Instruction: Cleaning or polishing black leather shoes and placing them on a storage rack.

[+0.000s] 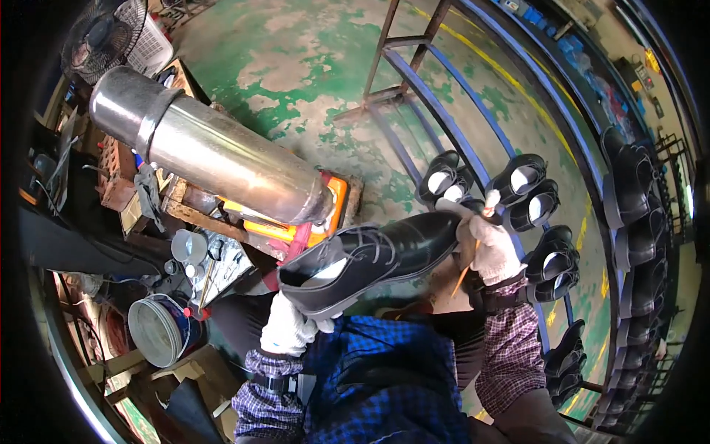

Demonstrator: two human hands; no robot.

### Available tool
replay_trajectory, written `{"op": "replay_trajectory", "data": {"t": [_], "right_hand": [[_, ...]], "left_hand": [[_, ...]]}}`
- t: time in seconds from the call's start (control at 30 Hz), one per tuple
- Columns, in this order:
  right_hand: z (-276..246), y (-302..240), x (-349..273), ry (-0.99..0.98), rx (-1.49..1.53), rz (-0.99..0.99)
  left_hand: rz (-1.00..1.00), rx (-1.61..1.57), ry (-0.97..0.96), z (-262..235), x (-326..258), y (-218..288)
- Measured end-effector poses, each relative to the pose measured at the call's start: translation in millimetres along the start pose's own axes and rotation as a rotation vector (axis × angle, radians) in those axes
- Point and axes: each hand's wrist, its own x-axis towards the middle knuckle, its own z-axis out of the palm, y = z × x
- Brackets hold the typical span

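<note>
A black lace-up dress shoe [370, 259] lies level across my lap, its toe pointing right and its opening on the left. White-gloved, my left hand [287, 328] is closed around the heel from below. My right hand [492, 248], in a pale glove, is at the toe, its fingers closed on a thin stick [460, 281] with an orange tapered end. Whether its other end carries bristles I cannot make out. Inside the shoe shows a pale insole [325, 274]. Some of the right fingers are hidden behind the toe.
A big metal cylinder [229, 155] leans over an orange-framed stand [336, 203] ahead left. Black shoes [518, 177] sit on blue rack rails [444, 111] at right, with more shoes [636, 244] beyond. A bucket [155, 333] and cardboard box [200, 377] are left; a fan [100, 37] stands far left.
</note>
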Motion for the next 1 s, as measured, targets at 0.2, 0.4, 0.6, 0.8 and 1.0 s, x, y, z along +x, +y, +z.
{"op": "replay_trajectory", "data": {"t": [0.2,0.4,0.6,0.8,1.0], "right_hand": [[-48,-38,-1,0.148,-0.184,-0.188],[-71,-61,6,0.253,-0.018,-0.246],[-31,-53,28,0.253,-0.032,-0.143],[-25,-12,43,0.122,-0.078,0.012],[-1,11,16,0.083,0.01,0.033]], "left_hand": [[-0.038,0.123,-0.253,36,57,0],[-0.03,0.109,-0.357,70,89,3],[-0.013,-0.057,-0.275,56,80,8],[-0.065,-0.206,-0.118,10,42,12],[-0.176,-0.4,-0.008,-23,7,7]]}}
